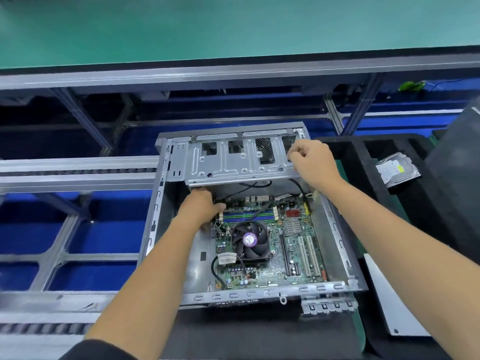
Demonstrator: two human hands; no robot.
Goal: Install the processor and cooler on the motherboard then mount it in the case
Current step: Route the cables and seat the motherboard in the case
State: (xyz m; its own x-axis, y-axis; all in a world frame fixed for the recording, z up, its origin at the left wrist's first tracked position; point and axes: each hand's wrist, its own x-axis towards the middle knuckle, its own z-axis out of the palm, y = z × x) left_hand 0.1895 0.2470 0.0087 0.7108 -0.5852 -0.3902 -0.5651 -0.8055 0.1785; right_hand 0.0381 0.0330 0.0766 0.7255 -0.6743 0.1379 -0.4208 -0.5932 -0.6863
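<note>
With the green motherboard [270, 245] already lying flat inside the open grey steel case [335, 222], its black fan cooler [250, 241] with a purple hub label seated left of centre, one board, one cooler, one case. Two bare hands are in. Left hand [201, 207] reaches under the near edge of the hinged grey metal drive cage [233, 162], thumb against the board's far left corner by the blue memory slots [248, 216]; fingers are hidden, so its grasp can't be told. Right hand [310, 161] is curled, pinching the cage's right end. Risk: the cage swinging down could trap the black cables [255, 187] beneath or knock the board. One silver hard drive [396, 171] sits on black foam [363, 157], far right.
</note>
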